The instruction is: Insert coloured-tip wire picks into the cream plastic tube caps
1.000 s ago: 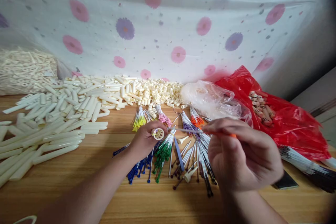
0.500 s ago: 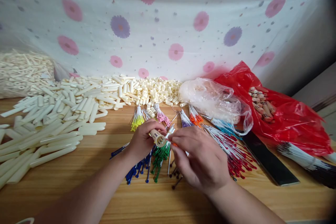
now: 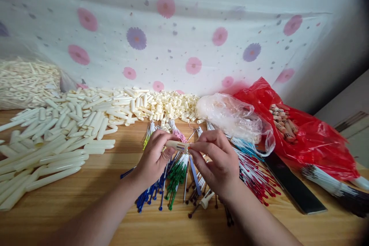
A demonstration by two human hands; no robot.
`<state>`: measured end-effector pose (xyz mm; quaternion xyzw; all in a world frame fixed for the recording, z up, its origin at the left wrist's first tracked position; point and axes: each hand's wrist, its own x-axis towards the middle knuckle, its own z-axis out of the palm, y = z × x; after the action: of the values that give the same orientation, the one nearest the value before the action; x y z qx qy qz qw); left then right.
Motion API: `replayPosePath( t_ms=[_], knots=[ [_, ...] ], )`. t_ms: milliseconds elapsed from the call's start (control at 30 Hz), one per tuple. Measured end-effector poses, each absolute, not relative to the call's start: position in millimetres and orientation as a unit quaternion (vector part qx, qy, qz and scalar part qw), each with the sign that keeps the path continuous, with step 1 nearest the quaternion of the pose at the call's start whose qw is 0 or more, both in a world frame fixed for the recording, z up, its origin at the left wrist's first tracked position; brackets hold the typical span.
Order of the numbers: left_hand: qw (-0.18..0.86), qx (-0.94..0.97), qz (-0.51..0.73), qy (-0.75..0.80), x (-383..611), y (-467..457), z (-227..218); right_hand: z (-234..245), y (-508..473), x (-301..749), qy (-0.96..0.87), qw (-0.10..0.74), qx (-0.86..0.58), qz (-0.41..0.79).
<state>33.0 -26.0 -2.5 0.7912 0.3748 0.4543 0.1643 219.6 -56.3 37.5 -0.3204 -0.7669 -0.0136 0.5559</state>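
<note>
My left hand [image 3: 154, 157] is closed round a small cream plastic tube [image 3: 176, 145], held level above the wooden table [image 3: 95, 196]. My right hand [image 3: 215, 159] pinches at the tube's right end, its fingertips pressed together there; what they grip is too small to make out. Under both hands lie bundles of thin metal pins with coloured tips: blue pins [image 3: 150, 192], green pins [image 3: 176, 175], red pins [image 3: 255, 177], pink pins [image 3: 176, 130] and yellow pins [image 3: 147, 136].
Long cream plastic tubes [image 3: 54, 142] cover the table's left side, with small cream ribbed pieces [image 3: 173, 105] behind. A clear plastic bag [image 3: 233, 117] and a red plastic bag [image 3: 302, 130] lie at the right. A dark flat strip [image 3: 291, 184] rests beside them. A flowered cloth [image 3: 173, 46] hangs behind.
My right hand moved left from holding an orange-tipped pin in the air and now pinches the tube's end. My left hand turned the tube from end-on to level.
</note>
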Motion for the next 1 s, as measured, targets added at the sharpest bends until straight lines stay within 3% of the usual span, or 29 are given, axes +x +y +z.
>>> replayPosePath(
  t_ms=[300, 533, 733, 867, 900, 1000],
  knots=[
    [-0.021, 0.780, 0.474, 0.409, 34.6, -28.4, 1.1, 35.6, -50.2, 219.8, -0.750, 0.556, -0.339, 0.114],
    [-0.090, 0.763, 0.461, 0.443, 33.8, -30.0, 2.0, 20.5, -46.5, 206.6, -0.658, 0.605, -0.383, 0.232],
    [-0.086, 0.753, 0.467, 0.456, 30.4, -27.2, -0.3, 12.2, -37.9, 205.5, -0.637, 0.620, -0.314, 0.333],
    [0.011, 0.752, 0.477, 0.454, 27.3, -20.3, -5.7, 14.9, -18.4, 255.4, -0.629, 0.624, -0.382, 0.261],
    [0.038, 0.749, 0.474, 0.462, 26.7, -18.1, -7.1, 15.7, -13.6, 275.9, -0.622, 0.605, -0.448, 0.215],
    [0.088, 0.741, 0.475, 0.466, 26.6, -13.4, -8.8, 14.9, -7.8, 340.3, -0.650, 0.383, -0.651, 0.084]
  ],
)
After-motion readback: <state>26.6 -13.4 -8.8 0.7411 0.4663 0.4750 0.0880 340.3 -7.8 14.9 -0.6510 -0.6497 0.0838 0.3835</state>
